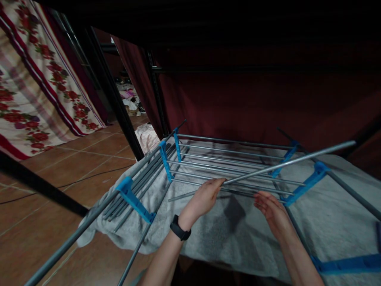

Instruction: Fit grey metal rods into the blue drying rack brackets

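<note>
My left hand, with a black band on its wrist, is closed round a grey metal tube. The tube slants up to the right, and its short end sticks out left of the hand. My right hand is held below the tube, apart from it, fingers loosely spread with nothing in them. Under and beyond both hands lies a rack frame of grey rods joined by blue plastic brackets. One blue bracket is at the left, another at the right, with no rods between the nearest pair.
Several loose grey tubes lie at the left on a grey blanket. Black metal posts and a dark beam overhead surround the spot. A dark red curtain hangs behind. A flowered cloth hangs over the tiled floor.
</note>
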### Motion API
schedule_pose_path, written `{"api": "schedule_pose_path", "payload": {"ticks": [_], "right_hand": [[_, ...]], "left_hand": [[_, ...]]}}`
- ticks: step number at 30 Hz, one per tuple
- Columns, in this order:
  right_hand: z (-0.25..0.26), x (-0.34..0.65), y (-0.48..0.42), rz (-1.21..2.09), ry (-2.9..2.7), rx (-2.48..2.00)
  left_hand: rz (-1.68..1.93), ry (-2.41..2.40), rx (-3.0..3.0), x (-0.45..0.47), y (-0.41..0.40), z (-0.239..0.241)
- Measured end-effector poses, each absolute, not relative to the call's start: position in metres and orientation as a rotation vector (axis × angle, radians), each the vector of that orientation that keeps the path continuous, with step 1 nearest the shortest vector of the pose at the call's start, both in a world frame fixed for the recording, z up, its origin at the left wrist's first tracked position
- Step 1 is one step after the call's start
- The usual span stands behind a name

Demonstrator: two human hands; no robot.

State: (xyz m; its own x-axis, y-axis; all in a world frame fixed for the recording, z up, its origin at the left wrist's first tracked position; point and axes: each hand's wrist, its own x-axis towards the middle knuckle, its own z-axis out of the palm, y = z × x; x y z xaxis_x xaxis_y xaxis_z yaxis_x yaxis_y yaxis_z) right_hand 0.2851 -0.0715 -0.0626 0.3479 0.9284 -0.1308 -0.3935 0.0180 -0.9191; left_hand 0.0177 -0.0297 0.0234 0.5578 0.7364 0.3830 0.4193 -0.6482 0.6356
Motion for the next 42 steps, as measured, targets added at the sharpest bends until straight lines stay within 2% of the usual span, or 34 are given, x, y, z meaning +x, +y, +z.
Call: {"api": "schedule_pose_path", "payload": {"ticks": [10, 18, 27, 30, 33, 38, 42], "right_hand": [[-0.042, 0.287, -0.076, 1.142, -0.544, -0.907], [-0.054, 0.300, -0.074, 1.054, -0.433, -0.983], [-0.058, 0.316, -0.078, 0.965, -0.332, -1.032], [-0.060, 0.323, -0.078, 0.939, -0.311, -1.037], [-0.063, 0.327, -0.077, 0.927, -0.297, -1.046], [-0.063, 0.325, -0.076, 0.928, -0.300, -1.033], [-0.054, 0.313, -0.080, 0.946, -0.306, -0.995]], "left_hand": [[0.542, 1.131, 2.580, 0.002, -0.017, -0.010], [0.547, 1.128, 2.490, -0.009, -0.012, -0.017], [0.532, 1.813, 2.296, -0.060, 0.000, -0.028], [0.651, 2.098, 2.107, -0.068, 0.001, -0.030], [0.849, 2.160, 1.820, -0.073, 0.003, -0.033], [1.336, 1.721, 1.159, -0.079, 0.006, -0.038], [1.570, 1.271, 0.572, -0.085, -0.001, -0.038]]}}
